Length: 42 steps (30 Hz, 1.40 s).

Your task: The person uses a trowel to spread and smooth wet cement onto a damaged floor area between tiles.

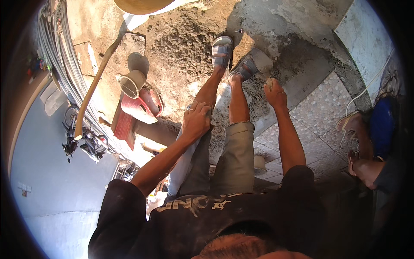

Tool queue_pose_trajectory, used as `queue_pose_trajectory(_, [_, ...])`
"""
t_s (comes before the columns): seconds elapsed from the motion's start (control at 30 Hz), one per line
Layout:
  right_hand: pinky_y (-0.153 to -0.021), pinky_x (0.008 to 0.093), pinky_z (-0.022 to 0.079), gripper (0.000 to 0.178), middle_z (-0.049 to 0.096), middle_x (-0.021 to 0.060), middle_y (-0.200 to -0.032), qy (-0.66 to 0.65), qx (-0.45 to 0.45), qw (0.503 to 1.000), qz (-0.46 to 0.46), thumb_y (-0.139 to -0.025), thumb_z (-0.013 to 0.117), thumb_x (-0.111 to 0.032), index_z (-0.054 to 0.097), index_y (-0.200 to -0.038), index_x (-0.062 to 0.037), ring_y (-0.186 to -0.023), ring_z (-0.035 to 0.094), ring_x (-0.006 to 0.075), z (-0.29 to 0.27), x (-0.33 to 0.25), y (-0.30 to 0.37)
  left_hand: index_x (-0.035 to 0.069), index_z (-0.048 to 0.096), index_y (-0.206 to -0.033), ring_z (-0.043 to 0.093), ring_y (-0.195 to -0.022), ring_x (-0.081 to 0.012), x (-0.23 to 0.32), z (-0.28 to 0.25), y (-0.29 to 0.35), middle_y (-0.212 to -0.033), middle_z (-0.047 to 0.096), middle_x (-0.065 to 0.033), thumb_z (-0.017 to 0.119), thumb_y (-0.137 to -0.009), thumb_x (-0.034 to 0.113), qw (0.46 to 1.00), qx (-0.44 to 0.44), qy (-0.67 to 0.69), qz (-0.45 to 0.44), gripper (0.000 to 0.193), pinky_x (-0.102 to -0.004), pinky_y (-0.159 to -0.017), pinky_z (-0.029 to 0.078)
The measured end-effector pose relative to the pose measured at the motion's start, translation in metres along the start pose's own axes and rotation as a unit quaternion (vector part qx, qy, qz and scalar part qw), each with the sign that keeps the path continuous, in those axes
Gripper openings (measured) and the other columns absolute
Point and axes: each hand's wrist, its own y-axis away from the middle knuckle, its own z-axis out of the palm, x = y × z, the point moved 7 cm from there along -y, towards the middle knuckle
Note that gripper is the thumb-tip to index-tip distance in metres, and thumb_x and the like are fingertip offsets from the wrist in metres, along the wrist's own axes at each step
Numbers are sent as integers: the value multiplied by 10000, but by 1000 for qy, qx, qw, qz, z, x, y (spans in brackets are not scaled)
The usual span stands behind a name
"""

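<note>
My right hand [276,93] is closed round the handle of a trowel. The trowel's grey blade [261,59] is beside my sandalled foot, over rough grey mortar [263,93]. My left hand [196,120] lies over my bent knee with its fingers draped on the trouser leg. I see nothing held in it. Both feet, in grey strapped sandals [222,51], stand on the mortar-covered ground. A darker, smoother strip of cement [302,77] borders the pebble-patterned tiles [323,103] to the right.
On the left are a wooden-handled hoe [95,84], a dirty bucket [132,83], a red plastic container [142,105] and a mortar heap [181,47]. Another person's bare foot [351,125] rests on the tiles at right, near a white cable [354,97]. A motorcycle [86,136] stands far left.
</note>
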Motion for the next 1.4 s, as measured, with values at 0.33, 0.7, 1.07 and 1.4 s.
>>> queue_pose_trajectory(0.33, [-927, 539, 476, 555, 624, 244, -1201, 71, -76, 991, -86, -917, 564, -402, 469, -1359, -81, -1103, 594, 450, 54, -108, -55, 62, 654, -1069, 579, -1099, -368, -126, 30, 84, -1148, 636, -165, 595, -839, 206, 972, -27, 67, -223, 278, -486, -897, 474])
queue_pose_trajectory(0.7, [-968, 512, 457, 599, 633, 213, -1233, 78, -54, 995, 9, -891, 551, -456, 468, -1384, -126, -1148, 594, 427, 181, -80, -64, 54, 623, -1112, 492, -1244, -384, -275, 127, 148, -1366, 520, -175, 628, -827, 248, 982, -55, -60, -171, 345, -512, -943, 480])
queue_pose_trajectory(1.07, [-983, 464, 476, 705, 598, 254, -1271, 12, -136, 989, -49, -869, 611, -443, 430, -1450, -85, -1151, 588, 424, 303, -221, -128, 7, 620, -1077, 589, -1126, -381, -341, 88, 144, -1299, 562, -205, 627, -840, 283, 985, -77, -22, -155, 364, -459, -869, 541])
queue_pose_trajectory(1.4, [-754, 409, 502, 470, 676, 190, -934, -277, -43, 959, -49, -843, 644, -375, 582, -1158, -32, -842, 664, 299, 247, -201, -27, 10, 605, -1110, 610, -1071, -405, -328, 55, 104, -1247, 575, -192, 579, -879, 310, 981, -131, -45, -133, 380, -498, -854, 531])
